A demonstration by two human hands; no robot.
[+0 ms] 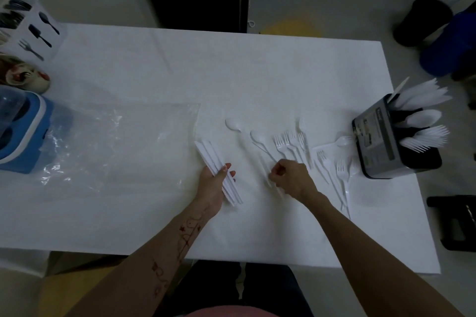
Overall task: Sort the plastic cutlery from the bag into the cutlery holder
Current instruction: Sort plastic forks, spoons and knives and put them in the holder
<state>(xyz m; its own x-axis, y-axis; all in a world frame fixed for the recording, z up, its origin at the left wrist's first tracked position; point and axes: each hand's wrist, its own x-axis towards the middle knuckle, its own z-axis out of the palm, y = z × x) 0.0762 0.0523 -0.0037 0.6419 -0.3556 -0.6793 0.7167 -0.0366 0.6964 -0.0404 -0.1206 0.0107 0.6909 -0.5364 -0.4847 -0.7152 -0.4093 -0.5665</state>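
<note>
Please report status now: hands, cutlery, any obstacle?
Left hand grips knife bundle. Right hand pinching at table, item unclear. Forks, spoons loose; cutlery holder unobstructed.

Bare forearms; reddish star-and-swirl drawing along left forearm [189,234]; pink top [231,311], dark trousers [268,288]
</note>
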